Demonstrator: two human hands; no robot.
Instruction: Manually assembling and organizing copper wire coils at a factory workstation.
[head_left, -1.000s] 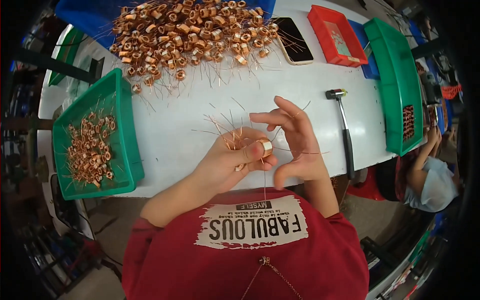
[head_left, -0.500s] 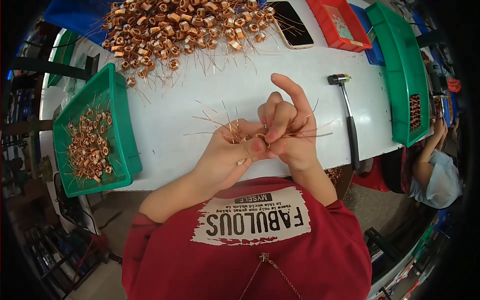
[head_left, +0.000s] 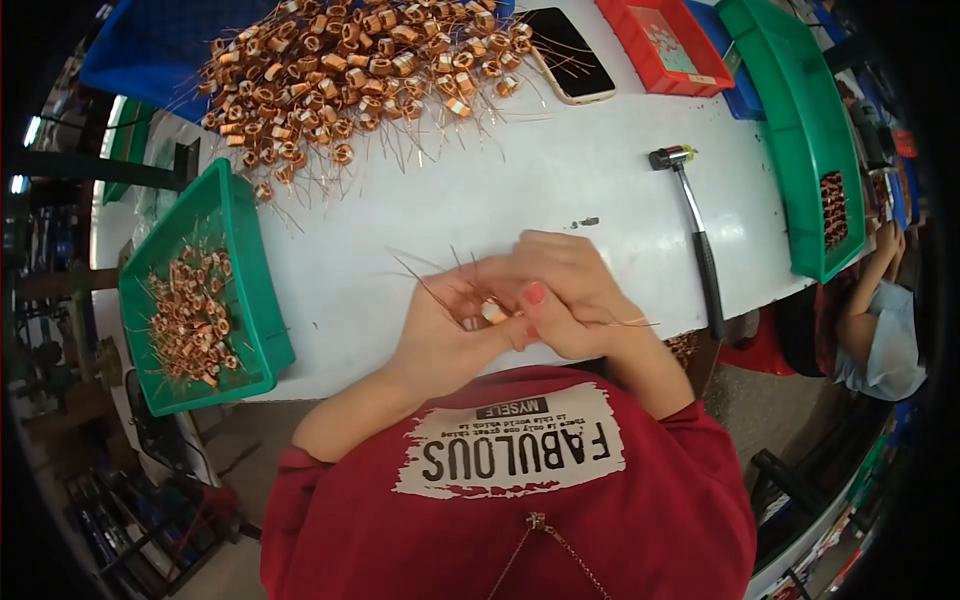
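Over the near side of the white table, both hands meet in front of my shirt. My left hand (head_left: 445, 320) is closed round a small ring-shaped copper coil (head_left: 494, 311) with a pale band on it. Thin copper leads (head_left: 425, 280) stick out past the left fingers. My right hand (head_left: 575, 295) is pressed against it, curled, with its thumb beside the coil. A wire from the coil passes through the right hand and shows by the wrist. The right fingertips are partly hidden and slightly blurred.
A large heap of copper coils (head_left: 350, 75) lies at the back. More coils sit in a green bin (head_left: 262, 310) at left. A phone (head_left: 572, 58), a red tray (head_left: 715, 80), a hammer (head_left: 706, 265) and a long green bin (head_left: 790, 130) stand right. A co-worker's arm (head_left: 860, 310) shows far right.
My right hand's raised index finger has folded down, and its fingers now curl over toward the left hand. The coil's pale band has come into view. Small dark bits show on the table beyond.
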